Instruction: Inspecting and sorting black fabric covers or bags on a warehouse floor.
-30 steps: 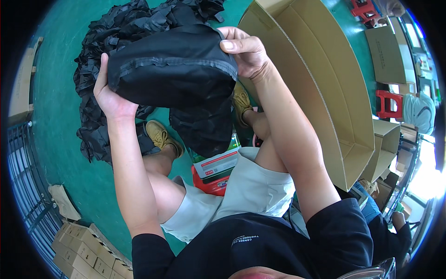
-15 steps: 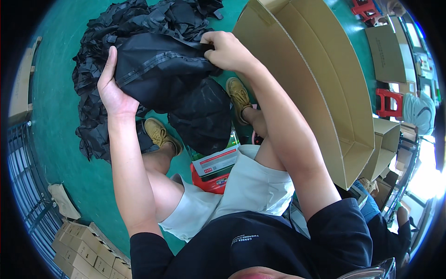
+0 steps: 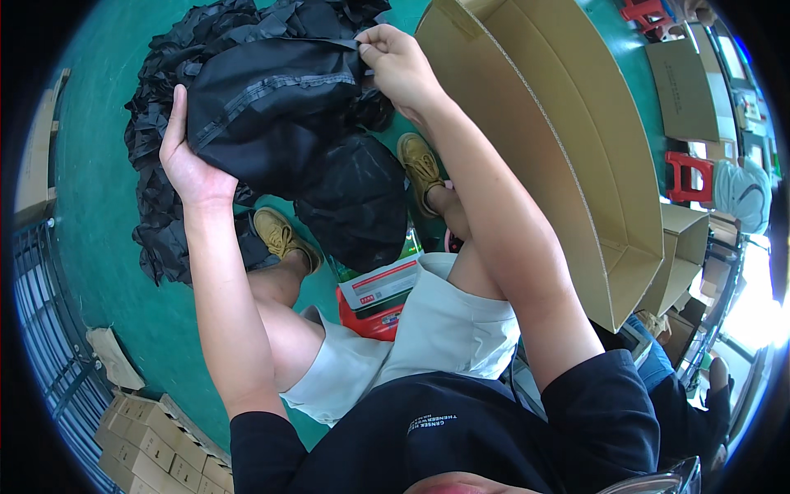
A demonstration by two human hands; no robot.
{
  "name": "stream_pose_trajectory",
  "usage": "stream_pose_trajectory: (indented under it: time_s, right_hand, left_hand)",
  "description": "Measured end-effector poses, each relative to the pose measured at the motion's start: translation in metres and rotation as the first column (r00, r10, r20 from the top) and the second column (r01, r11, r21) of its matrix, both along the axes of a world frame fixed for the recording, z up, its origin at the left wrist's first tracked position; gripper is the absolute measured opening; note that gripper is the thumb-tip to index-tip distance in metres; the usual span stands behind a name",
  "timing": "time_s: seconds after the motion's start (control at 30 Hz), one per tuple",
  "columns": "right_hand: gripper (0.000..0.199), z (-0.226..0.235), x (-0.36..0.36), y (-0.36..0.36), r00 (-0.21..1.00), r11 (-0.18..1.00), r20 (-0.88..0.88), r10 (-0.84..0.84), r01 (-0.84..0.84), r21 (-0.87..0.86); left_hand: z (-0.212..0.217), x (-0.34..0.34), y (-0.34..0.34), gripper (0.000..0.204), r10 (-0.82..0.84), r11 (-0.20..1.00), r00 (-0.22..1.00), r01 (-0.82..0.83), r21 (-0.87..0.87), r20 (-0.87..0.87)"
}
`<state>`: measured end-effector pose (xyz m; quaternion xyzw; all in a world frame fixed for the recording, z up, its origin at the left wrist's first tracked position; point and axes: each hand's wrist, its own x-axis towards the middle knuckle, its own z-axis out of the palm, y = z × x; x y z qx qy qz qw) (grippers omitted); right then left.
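The right hand (image 3: 401, 72) is pinching an edge of the black cloth (image 3: 263, 123) in its fingers, upper left of centre; the left hand (image 3: 194, 169) is supporting it, thumb raised, other fingers hidden, so I cannot tell their grip. A black pile (image 3: 156, 115) is lying behind. At upper right an open carton (image 3: 584, 132) is showing its inner walls. Boxes (image 3: 152, 445) are standing lower left.

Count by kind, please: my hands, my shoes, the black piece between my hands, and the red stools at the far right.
Hands: 2
Shoes: 2
Black piece: 1
Red stools: 2
Total: 7
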<state>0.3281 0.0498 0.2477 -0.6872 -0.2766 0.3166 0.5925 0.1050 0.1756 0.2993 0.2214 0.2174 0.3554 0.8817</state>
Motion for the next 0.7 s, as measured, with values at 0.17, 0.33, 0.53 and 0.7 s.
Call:
stream_pose_trajectory:
  time_s: [0.17, 0.33, 0.53, 0.7]
  right_hand:
    - [0.011, 0.002, 0.006, 0.0, 0.848, 0.962, -0.51, 0.14, 0.005, 0.273]
    - [0.006, 0.041, -0.004, -0.012, 0.68, 0.981, -0.718, 0.149, -0.01, 0.194]
    - [0.031, 0.02, 0.006, -0.01, 0.733, 0.901, -0.543, 0.41, -0.234, 0.365]
    - [0.025, 0.01, 0.004, -0.006, 0.924, 0.959, -0.292, 0.248, -0.193, 0.206]
  left_hand:
    - [0.001, -0.001, 0.001, 0.035, -0.021, 1.0, 0.999, 0.021, 0.006, 0.033]
    - [0.0, -0.007, 0.004, 0.035, -0.038, 0.999, 0.998, 0.038, -0.005, 0.054]
    - [-0.001, -0.005, 0.004, 0.036, -0.033, 0.999, 0.999, 0.032, 0.013, 0.036]
    - [-0.001, -0.01, 0.008, 0.036, -0.019, 1.0, 0.998, 0.018, 0.021, 0.058]
